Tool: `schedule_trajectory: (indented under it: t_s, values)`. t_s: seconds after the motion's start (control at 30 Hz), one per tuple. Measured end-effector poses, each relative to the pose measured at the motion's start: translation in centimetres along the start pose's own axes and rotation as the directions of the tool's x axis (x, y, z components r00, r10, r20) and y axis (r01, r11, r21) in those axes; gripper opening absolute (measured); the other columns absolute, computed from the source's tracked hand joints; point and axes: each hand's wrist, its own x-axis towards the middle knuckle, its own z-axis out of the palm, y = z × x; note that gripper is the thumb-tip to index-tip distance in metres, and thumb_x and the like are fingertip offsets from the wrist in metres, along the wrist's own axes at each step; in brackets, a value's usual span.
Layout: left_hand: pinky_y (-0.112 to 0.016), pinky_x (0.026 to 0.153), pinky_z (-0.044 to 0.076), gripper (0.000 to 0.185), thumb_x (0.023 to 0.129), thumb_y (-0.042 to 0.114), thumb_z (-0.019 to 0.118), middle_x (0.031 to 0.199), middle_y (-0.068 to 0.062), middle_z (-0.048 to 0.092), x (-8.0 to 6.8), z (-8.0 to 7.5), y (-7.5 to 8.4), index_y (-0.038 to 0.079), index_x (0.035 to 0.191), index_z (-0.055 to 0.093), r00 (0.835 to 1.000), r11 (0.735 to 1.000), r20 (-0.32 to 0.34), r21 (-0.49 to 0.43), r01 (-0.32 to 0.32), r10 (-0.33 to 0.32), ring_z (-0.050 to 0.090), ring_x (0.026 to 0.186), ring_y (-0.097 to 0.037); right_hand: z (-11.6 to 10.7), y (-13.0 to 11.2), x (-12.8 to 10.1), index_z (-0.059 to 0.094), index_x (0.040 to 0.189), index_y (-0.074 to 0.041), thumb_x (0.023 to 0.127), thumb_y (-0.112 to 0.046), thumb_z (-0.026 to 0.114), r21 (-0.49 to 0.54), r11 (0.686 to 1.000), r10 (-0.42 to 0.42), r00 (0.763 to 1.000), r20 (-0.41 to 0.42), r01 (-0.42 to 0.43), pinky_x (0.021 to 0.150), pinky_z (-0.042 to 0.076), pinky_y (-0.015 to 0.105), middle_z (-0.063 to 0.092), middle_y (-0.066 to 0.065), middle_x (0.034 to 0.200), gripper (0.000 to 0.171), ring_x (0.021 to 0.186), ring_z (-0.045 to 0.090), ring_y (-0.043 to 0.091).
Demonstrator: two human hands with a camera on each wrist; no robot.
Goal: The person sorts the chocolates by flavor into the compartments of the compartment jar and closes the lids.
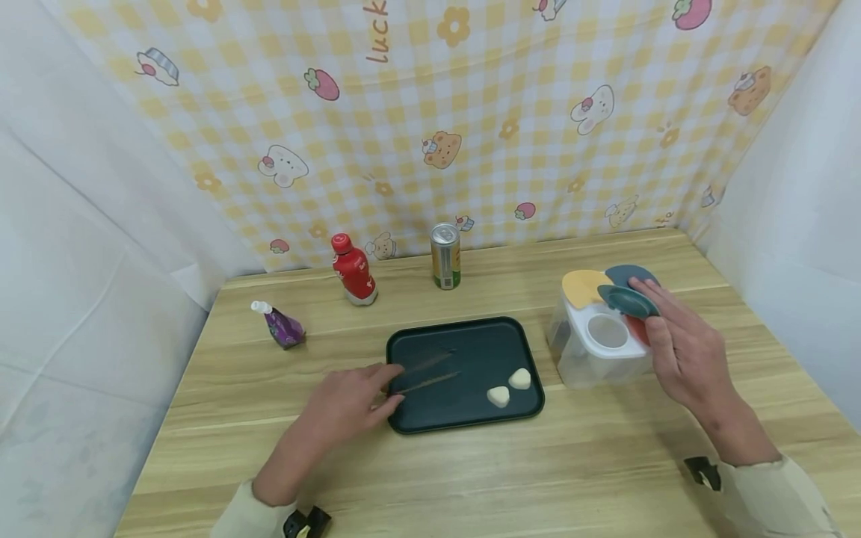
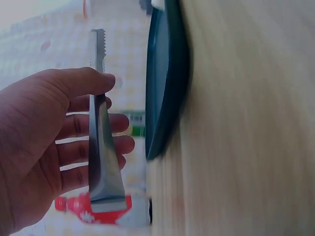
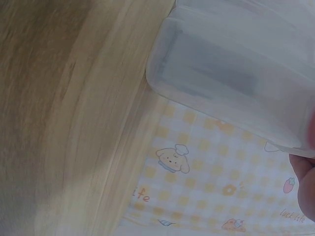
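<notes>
A: What is held by the left hand?

B: A pair of metal tongs is pinched between its thumb and curled fingers, at the near left corner of the dark green tray. In the left wrist view the serrated tip of the tongs is seen past the thumb, just beside the tray's rim.

A: And where is the right hand placed?

B: It is laid with fairly straight fingers on a dark teal lid flap of the clear plastic container, on the right of the wooden table. Whether the flap is gripped cannot be told. One round opening is seen uncovered in the white top; a yellow flap is raised at the far side.

A: What else is seen?

B: Two pale dumpling-like pieces are lying near the tray's right edge. Farther back a red bottle and a can are standing, and a small purple pouch is lying at the far left.
</notes>
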Motion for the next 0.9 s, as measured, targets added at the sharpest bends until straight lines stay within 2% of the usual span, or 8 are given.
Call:
schedule_trajectory:
  t_s: [0.13, 0.33, 0.5, 0.73, 0.9]
  values:
    - [-0.024, 0.049, 0.040, 0.040, 0.098, 0.035, 0.071, 0.097, -0.003, 0.071, 0.5, 0.6, 1.2, 0.011, 0.129, 0.068, 0.999, 0.999, 0.038, -0.009, -0.033, 0.033, 0.047, 0.056, -0.006, 0.0, 0.1, 0.0, 0.068, 0.125, 0.012, 0.112, -0.039, 0.039, 0.000, 1.000, -0.002, 1.000, -0.003, 0.002, 0.113, 0.034, 0.026, 0.067, 0.021, 0.129, 0.060, 0.134, 0.054, 0.022]
    - [-0.025, 0.050, 0.041, 0.038, 0.101, 0.036, 0.068, 0.100, -0.001, 0.069, 1.0, 1.2, 2.6, 0.013, 0.130, 0.067, 0.991, 0.995, 0.096, 0.011, -0.098, 0.096, 0.047, 0.056, -0.006, 0.1, 0.0, 0.0, 0.068, 0.123, 0.014, 0.112, -0.038, 0.040, 0.011, 1.000, -0.016, 1.000, -0.016, 0.017, 0.112, 0.034, 0.027, 0.067, 0.022, 0.127, 0.060, 0.133, 0.055, 0.024]
    - [-0.023, 0.045, 0.035, 0.037, 0.101, 0.036, 0.067, 0.099, -0.001, 0.067, 1.3, 1.7, 3.5, 0.014, 0.131, 0.068, 0.983, 0.985, 0.090, 0.039, -0.166, 0.162, 0.040, 0.051, -0.004, 0.1, 0.0, 0.0, 0.068, 0.122, 0.014, 0.112, -0.039, 0.040, 0.013, 1.000, -0.019, 1.000, -0.019, 0.019, 0.112, 0.035, 0.027, 0.067, 0.022, 0.127, 0.061, 0.132, 0.056, 0.024]
    - [-0.023, 0.042, 0.030, 0.036, 0.101, 0.039, 0.068, 0.098, 0.000, 0.068, 1.7, 2.2, 4.3, 0.015, 0.128, 0.070, 0.984, 0.986, 0.089, 0.043, -0.158, 0.154, 0.038, 0.049, -0.006, 0.0, 0.0, 0.1, 0.068, 0.123, 0.014, 0.112, -0.038, 0.040, 0.013, 1.000, -0.022, 1.000, -0.022, 0.022, 0.112, 0.035, 0.027, 0.067, 0.023, 0.126, 0.060, 0.132, 0.056, 0.024]
    - [-0.025, 0.046, 0.036, 0.036, 0.101, 0.039, 0.067, 0.106, -0.002, 0.070, 1.8, 2.3, 4.6, 0.016, 0.128, 0.071, 0.983, 0.988, 0.119, 0.055, -0.146, 0.139, 0.052, 0.054, -0.009, 0.1, -0.1, 0.3, 0.068, 0.123, 0.014, 0.112, -0.038, 0.040, 0.018, 1.000, -0.026, 0.999, -0.022, 0.026, 0.112, 0.035, 0.028, 0.068, 0.022, 0.126, 0.060, 0.132, 0.056, 0.024]
